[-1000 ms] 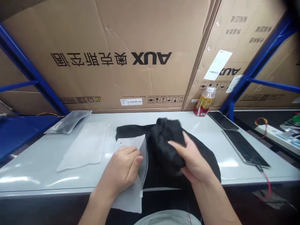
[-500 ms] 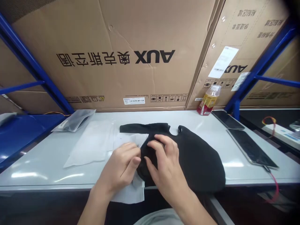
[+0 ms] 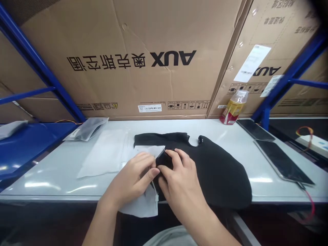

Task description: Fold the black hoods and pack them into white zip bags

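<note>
A white frosted zip bag with a small slider hangs partly over the table's front edge. My left hand is closed on the bag's mouth, thumb bent against the fingers. Beside it lies a large black fabric piece, rounded on the right and notched along its far edge. My right hand rests over the fabric's left part, fingers curled and gripping it right at the bag's opening. Both hands' fingertips nearly meet there. What lies inside the bag is hidden by my left hand.
Flat white bags and a clear-grey bag lie on the table's left. A drink bottle stands at the back right, near two dark phones. Large cartons and blue frame posts close off the back.
My right hand's fingers have closed in on the fabric, and its thumb has come close to my left hand. The bag's slider now shows. The view has shifted slightly.
</note>
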Motion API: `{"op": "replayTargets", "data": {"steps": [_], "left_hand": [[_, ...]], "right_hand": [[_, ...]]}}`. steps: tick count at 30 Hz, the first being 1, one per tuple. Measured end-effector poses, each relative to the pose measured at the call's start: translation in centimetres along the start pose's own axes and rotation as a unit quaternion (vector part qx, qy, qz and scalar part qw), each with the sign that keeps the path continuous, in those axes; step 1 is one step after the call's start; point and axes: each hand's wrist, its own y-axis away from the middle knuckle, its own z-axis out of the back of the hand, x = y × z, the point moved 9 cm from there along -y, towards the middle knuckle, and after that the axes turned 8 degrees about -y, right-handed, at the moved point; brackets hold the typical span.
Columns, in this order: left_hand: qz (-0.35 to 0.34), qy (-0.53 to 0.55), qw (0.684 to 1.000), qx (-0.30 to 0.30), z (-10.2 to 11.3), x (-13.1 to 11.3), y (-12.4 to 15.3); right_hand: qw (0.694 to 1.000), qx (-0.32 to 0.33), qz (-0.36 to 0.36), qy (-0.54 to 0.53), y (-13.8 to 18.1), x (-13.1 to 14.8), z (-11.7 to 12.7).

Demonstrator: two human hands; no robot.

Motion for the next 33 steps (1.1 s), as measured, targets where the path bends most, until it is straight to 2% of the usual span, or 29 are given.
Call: {"op": "replayTargets", "data": {"steps": [2,5,8,12,15,17,22,25,28,30,33], "left_hand": [[0.017,-0.018,1.000,-0.013,0.1,0.3,0.1],[0.000,-0.030,0.999,-0.043,0.3,-0.2,0.0],[-0.019,-0.033,0.999,-0.031,0.0,-0.9,-0.2],[0.030,-0.035,0.999,0.007,0.1,-0.5,0.2],[0.068,-0.055,0.996,0.024,0.3,-0.1,0.8],[0.071,-0.065,0.995,0.029,0.1,-0.2,0.9],[0.109,-0.108,0.988,0.020,-0.3,0.3,1.0],[0.127,-0.135,0.982,0.029,-0.9,1.0,1.3],[0.123,-0.116,0.981,0.097,-2.7,1.6,1.7],[0.122,-0.096,0.979,0.129,-3.7,2.0,1.8],[0.119,-0.081,0.982,0.122,-4.3,2.1,1.5]], "right_hand": [[0.998,0.005,0.060,0.003,-0.2,1.2,-0.3],[0.981,0.081,0.158,-0.074,0.2,2.2,-0.4],[0.966,0.133,0.153,-0.162,0.4,0.8,1.0],[0.977,0.062,0.175,-0.102,0.2,-1.0,4.2],[0.969,0.030,0.242,-0.030,0.3,-0.1,5.1],[0.965,0.047,0.257,0.007,0.0,0.5,4.4],[0.974,0.149,0.164,0.049,-0.8,-0.6,1.6],[0.962,0.192,0.194,0.006,0.0,0.0,1.0],[0.945,0.238,0.222,-0.029,1.0,0.4,0.1],[0.943,0.248,0.220,-0.029,1.2,0.3,-0.7],[0.957,0.214,0.194,0.004,0.8,0.3,-1.8]]}}
